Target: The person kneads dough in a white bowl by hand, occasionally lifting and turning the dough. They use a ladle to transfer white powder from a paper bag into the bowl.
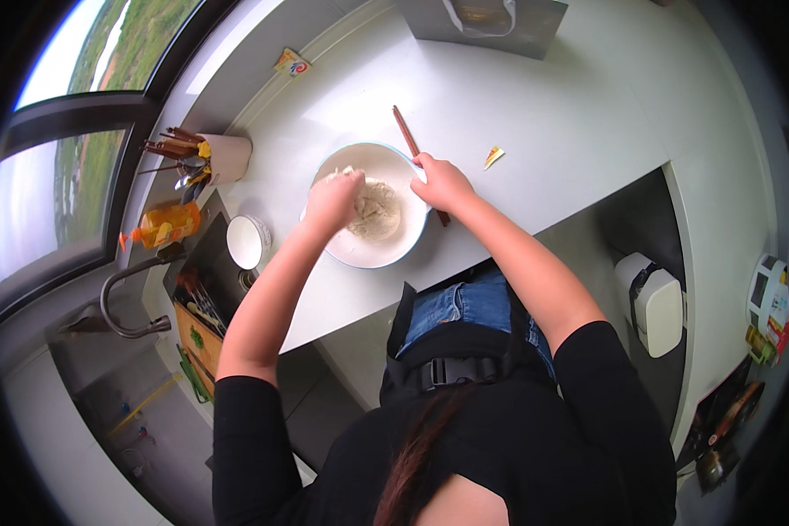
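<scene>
A large white mixing bowl (pixel 412 233) with a blue rim stands on the counter in front of me. In it lies a rough mass of floury dough (pixel 380 209). My left hand (pixel 332 202) is curled over the left side of the bowl, with pale crumbly dough showing at its fingers; its palm is hidden. My right hand (pixel 442 184) grips the handle (pixel 421 173) on the bowl's right side. A pair of brown chopsticks (pixel 405 128) lies on the counter, running beneath my right hand and beside the bowl.
A small white bowl (pixel 246 241), a utensil holder (pixel 230 159) and an orange pump bottle (pixel 169 225) stand at the left. Further left are the faucet (pixel 108 296) and a cutting board (pixel 197 338). A torn packet piece (pixel 494 157) lies right; a grey paper bag (pixel 483 29) stands behind.
</scene>
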The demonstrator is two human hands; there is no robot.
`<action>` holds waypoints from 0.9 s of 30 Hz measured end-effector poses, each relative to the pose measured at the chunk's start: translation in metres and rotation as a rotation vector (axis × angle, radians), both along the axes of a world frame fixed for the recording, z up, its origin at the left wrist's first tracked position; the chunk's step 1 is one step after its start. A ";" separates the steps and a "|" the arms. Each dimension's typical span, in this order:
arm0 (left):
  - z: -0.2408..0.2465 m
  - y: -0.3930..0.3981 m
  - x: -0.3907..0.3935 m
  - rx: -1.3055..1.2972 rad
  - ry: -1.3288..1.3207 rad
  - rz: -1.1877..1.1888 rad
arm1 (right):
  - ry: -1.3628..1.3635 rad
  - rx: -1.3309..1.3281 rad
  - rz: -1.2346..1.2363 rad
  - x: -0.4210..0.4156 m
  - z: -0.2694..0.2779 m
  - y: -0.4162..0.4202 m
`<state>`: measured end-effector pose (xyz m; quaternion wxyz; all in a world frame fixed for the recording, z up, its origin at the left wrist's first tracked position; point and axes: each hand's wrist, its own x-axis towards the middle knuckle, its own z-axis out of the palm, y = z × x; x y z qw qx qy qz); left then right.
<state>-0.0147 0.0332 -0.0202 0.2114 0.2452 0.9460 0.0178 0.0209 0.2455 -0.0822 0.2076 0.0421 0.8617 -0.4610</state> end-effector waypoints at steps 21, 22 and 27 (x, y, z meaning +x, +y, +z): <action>-0.110 -0.035 0.036 0.291 -0.217 0.399 | -0.029 -0.061 0.000 -0.001 0.002 -0.002; -0.107 -0.028 0.031 0.304 -0.212 0.447 | -0.030 -0.069 -0.007 -0.001 0.002 0.000; -0.075 0.005 0.008 0.139 -0.073 0.630 | 0.071 -0.061 -0.020 0.000 -0.011 -0.002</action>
